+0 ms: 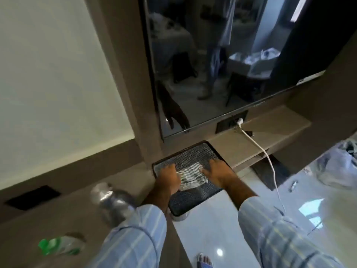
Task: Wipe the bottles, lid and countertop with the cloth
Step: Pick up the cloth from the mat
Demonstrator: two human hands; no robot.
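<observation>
A dark speckled rectangular lid (195, 151) lies flat on the countertop (270, 130), its near end sticking out past the counter edge. A grey-and-white striped cloth (191, 176) is bunched on its middle. My left hand (169, 178) is on the lid's left side, fingers curled, thumb on the cloth's left edge. My right hand (218, 173) lies flat on the lid's right side with fingers spread, thumb touching the cloth. A clear bottle (112, 202) stands on the lower counter to the left. A green-capped plastic bottle (58, 246) lies nearer me.
A large dark screen (212, 64) hangs on the wall just behind the lid. A white charger and cable (258, 147) run from a socket over the counter's right edge. A black recessed panel (32, 197) sits at the far left. The glossy floor (212, 238) lies below.
</observation>
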